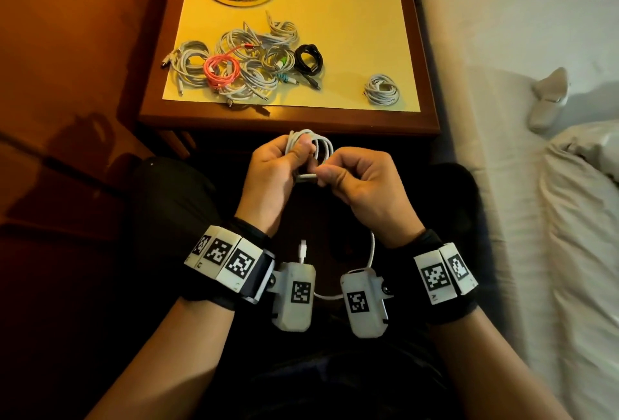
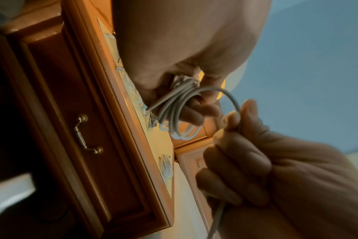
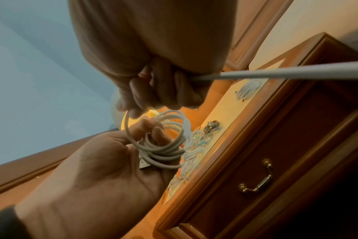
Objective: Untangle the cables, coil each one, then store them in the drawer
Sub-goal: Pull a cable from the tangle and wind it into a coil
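Coil [image 1: 310, 146] sits pinched in my left hand [image 1: 273, 171] so my right hand [image 1: 360, 180], gripping the loose end, can feed another loop.

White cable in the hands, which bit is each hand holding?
The left hand grips the wound loops of the white cable, thumb pressed on the bundle. The right hand pinches the loose strand just beside the coil, the rest trailing down.
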Action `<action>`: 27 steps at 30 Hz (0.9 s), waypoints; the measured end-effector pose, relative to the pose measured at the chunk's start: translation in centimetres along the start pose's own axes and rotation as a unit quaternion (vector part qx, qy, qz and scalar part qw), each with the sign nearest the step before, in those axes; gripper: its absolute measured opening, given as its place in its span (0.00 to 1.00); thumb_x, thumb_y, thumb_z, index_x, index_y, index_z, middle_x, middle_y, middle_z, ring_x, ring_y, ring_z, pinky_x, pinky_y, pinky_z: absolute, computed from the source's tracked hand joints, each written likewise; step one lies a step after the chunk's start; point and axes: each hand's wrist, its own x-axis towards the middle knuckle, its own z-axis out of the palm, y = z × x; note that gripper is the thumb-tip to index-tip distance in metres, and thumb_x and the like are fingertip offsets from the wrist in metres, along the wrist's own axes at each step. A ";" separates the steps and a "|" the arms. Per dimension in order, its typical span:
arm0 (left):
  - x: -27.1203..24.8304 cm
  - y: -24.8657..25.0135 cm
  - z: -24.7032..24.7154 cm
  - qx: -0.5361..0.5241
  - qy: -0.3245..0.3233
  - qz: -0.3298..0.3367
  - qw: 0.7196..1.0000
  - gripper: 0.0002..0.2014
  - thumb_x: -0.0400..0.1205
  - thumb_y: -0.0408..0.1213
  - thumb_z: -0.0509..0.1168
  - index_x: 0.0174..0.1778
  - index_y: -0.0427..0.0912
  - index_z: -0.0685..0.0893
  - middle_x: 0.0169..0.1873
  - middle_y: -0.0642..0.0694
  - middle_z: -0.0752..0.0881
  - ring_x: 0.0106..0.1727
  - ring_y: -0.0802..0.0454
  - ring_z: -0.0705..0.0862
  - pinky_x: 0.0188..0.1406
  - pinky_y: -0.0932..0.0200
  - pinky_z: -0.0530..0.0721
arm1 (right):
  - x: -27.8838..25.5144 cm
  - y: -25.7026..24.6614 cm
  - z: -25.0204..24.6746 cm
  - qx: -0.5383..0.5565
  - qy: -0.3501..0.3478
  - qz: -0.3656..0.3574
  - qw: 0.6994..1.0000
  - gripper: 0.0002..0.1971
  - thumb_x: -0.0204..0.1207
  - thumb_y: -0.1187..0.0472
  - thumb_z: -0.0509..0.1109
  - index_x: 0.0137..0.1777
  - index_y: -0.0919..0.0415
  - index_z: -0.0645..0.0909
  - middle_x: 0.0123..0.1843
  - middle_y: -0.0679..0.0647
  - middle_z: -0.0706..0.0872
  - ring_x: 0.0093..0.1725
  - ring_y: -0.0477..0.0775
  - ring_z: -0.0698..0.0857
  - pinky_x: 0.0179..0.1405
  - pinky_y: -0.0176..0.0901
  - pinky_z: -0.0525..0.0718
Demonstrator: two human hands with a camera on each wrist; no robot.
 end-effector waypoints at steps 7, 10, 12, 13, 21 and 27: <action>-0.2 -0.3 -0.5 0.039 -0.047 -0.042 0.997 0.13 0.86 0.35 0.59 0.40 0.34 0.83 0.23 0.43 0.80 0.26 0.49 0.78 0.30 0.63 0.82 | -0.1 1.4 -0.5 -0.039 0.147 -0.015 0.988 0.08 0.77 0.64 0.72 0.37 0.57 0.80 0.29 0.49 0.82 0.28 0.44 0.78 0.29 0.40 0.76; -0.4 -0.4 -0.2 0.053 -0.075 -0.061 0.994 0.15 0.87 0.35 0.57 0.40 0.34 0.83 0.17 0.49 0.72 0.23 0.50 0.71 0.26 0.63 0.79 | 0.0 1.8 -0.3 -0.052 0.173 -0.014 0.983 0.10 0.74 0.60 0.76 0.38 0.54 0.76 0.28 0.62 0.82 0.27 0.60 0.77 0.28 0.48 0.75; -0.5 -0.4 -0.1 0.043 -0.072 -0.078 0.993 0.17 0.87 0.37 0.56 0.38 0.33 0.82 0.16 0.49 0.69 0.22 0.51 0.68 0.24 0.63 0.76 | 0.1 2.1 -0.4 -0.076 0.191 -0.007 0.979 0.13 0.71 0.56 0.79 0.37 0.55 0.76 0.26 0.59 0.78 0.25 0.57 0.73 0.26 0.44 0.71; -0.6 -0.4 -0.1 0.048 -0.069 -0.088 0.993 0.18 0.87 0.38 0.56 0.36 0.33 0.82 0.16 0.49 0.68 0.21 0.52 0.68 0.24 0.63 0.75 | 0.1 2.3 -0.4 -0.085 0.196 -0.003 0.977 0.14 0.70 0.55 0.80 0.37 0.56 0.76 0.25 0.55 0.76 0.25 0.51 0.71 0.25 0.41 0.70; -0.5 -0.4 -0.5 0.053 -0.061 -0.126 0.989 0.17 0.85 0.41 0.61 0.32 0.38 0.79 0.13 0.53 0.65 0.17 0.55 0.68 0.27 0.62 0.74 | -0.4 2.8 -0.4 -0.028 0.152 0.026 0.988 0.13 0.75 0.56 0.76 0.35 0.58 0.76 0.25 0.49 0.74 0.26 0.44 0.69 0.26 0.36 0.68; 0.2 0.1 -1.8 -0.115 0.024 -0.129 0.985 0.14 0.82 0.41 0.63 0.31 0.41 0.77 0.15 0.54 0.63 0.20 0.57 0.64 0.39 0.59 0.70 | -0.8 2.8 -1.5 0.073 0.133 0.093 0.984 0.08 0.80 0.70 0.67 0.40 0.61 0.78 0.21 0.43 0.73 0.21 0.40 0.67 0.19 0.29 0.64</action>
